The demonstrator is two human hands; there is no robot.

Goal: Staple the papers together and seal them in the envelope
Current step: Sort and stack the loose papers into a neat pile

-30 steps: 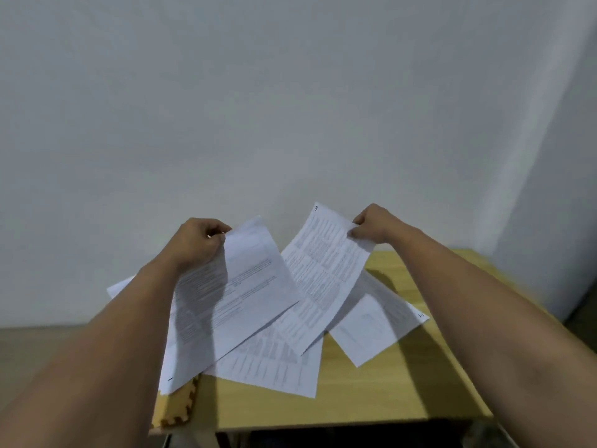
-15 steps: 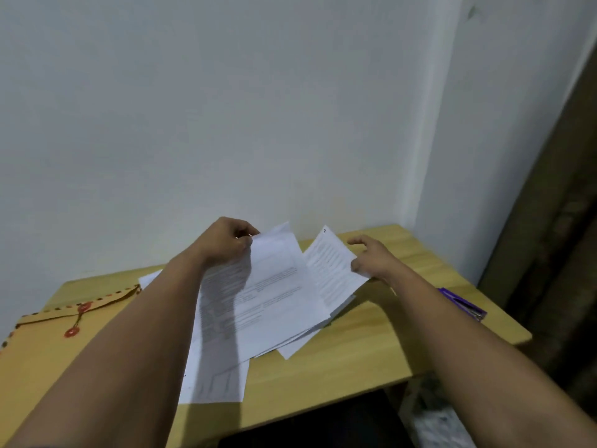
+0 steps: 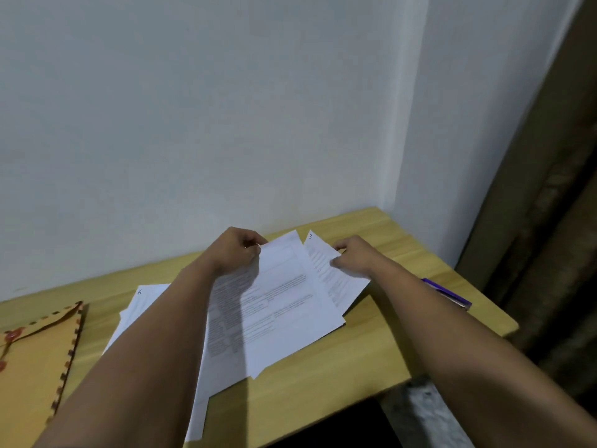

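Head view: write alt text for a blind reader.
Two bare hands gather loose printed papers on a wooden table; left hand pinches one sheet, right hand another. A tan envelope lies left.

White printed papers [image 3: 284, 295], tan envelope [image 3: 35, 357] with red clasps, purple stapler [image 3: 447, 293], pale wood table [image 3: 371, 350]

Papers [image 3: 284, 305] lie mid-table [image 3: 371, 360], envelope [image 3: 35, 357] left, stapler [image 3: 449, 294] right.
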